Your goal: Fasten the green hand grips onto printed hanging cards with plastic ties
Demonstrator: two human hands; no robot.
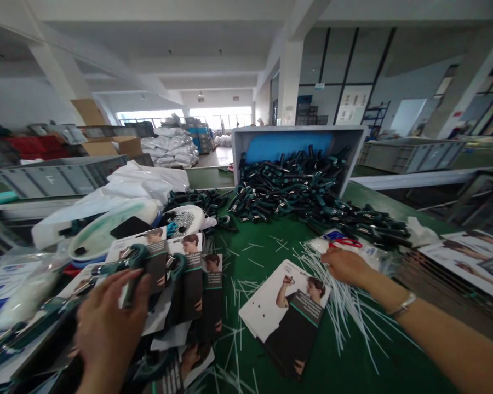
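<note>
My left hand (107, 323) rests on a pile of packed hand grippers on printed cards (176, 273) at the lower left, fingers laid over a teal and black hand gripper (133, 262). My right hand (345, 265) reaches into a heap of white cable ties (345, 306) on the green table (271, 246), fingers curled as if pinching some; what it holds is hidden. A stack of loose printed cards (287, 312) lies between my hands.
A tipped grey crate (299, 145) spills many teal-black hand grippers (304, 191) across the far table. White plastic bags (139, 186) and a bowl-shaped tray (107, 230) sit at left. More cards (472, 257) lie at right. Red-handled scissors (345, 242) lie near my right hand.
</note>
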